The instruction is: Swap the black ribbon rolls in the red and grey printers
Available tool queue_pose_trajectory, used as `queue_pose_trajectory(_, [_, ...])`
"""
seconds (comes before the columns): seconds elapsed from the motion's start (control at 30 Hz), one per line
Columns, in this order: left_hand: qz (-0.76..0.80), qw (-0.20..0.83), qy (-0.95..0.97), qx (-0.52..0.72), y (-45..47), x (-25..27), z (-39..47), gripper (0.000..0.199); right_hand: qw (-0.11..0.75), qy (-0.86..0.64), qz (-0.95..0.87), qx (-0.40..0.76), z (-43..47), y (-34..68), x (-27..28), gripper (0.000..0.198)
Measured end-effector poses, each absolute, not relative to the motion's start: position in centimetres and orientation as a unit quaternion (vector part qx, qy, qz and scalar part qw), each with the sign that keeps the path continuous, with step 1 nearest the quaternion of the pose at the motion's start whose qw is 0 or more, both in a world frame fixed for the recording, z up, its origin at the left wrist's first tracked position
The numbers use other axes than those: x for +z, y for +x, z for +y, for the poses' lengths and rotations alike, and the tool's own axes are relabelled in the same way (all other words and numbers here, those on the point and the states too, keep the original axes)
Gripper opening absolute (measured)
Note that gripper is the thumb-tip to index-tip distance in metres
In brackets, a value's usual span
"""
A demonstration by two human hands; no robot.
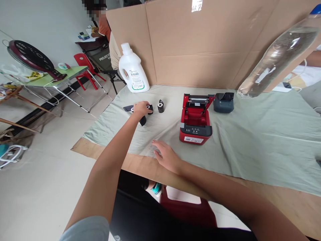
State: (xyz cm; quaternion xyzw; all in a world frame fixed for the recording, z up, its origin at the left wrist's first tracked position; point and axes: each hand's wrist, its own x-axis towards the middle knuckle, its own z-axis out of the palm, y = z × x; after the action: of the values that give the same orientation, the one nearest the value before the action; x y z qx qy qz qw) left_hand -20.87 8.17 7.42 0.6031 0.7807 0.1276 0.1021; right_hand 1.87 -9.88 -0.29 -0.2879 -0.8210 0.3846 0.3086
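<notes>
Left of the red printer (pixel 195 132), the left hand (pixel 141 108) covers black rolls (pixel 143 121), its grip unclear; front-left, the right hand (pixel 167 155) is loosely spread, empty. Rolls look light, smooth, best pinched at the ends. Back-left, the white jug (pixel 134 70) reads "衣物"; the printer's sticker (pixel 193 139) is illegible

Makeshift workroom: cardboard partition (pixel 195 63), draped table (pixel 100 152)
</notes>
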Motion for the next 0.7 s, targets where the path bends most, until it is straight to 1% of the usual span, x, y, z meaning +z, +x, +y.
queue_pose_trajectory(0.07, [0.778,0.081,0.602,0.161,-21.2,7.9,7.2,0.049,0.308,-0.289,-0.82,0.387,-9.9,1.8,-0.3,0.039])
queue_pose_trajectory(0.1, [0.776,0.069,0.597,0.19,-21.6,8.2,6.5,0.048,0.309,-0.289,-0.819,0.389,-9.9,1.8,-0.3,0.039])
queue_pose_trajectory(0.2, [0.777,0.037,0.578,0.247,-23.1,8.9,4.1,0.038,0.314,-0.284,-0.817,0.392,-9.9,1.8,-0.3,0.038])
queue_pose_trajectory(0.37, [0.731,0.07,0.659,0.161,-25.5,8.0,0.4,0.044,0.31,-0.279,-0.824,0.383,-9.8,1.8,-0.3,0.036])
queue_pose_trajectory(0.43, [0.713,0.064,0.68,0.156,-25.8,7.2,-0.4,0.043,0.309,-0.277,-0.827,0.38,-9.8,1.8,-0.2,0.035])
queue_pose_trajectory(0.5, [0.709,0.052,0.68,0.177,-25.7,6.6,-0.7,0.037,0.31,-0.277,-0.827,0.379,-9.7,1.8,0.0,0.034])
queue_pose_trajectory(0.6, [0.692,0.077,0.671,0.256,-25.3,6.2,-0.7,0.03,0.313,-0.279,-0.823,0.383,-9.8,1.9,0.1,0.033])
queue_pose_trajectory(0.63, [0.682,0.095,0.66,0.299,-25.1,6.1,-0.7,0.031,0.315,-0.279,-0.821,0.385,-9.8,1.9,0.1,0.033])
queue_pose_trajectory(0.7, [0.654,0.143,0.628,0.396,-24.5,6.1,-0.8,0.04,0.323,-0.282,-0.814,0.392,-9.9,1.8,-0.3,0.031])
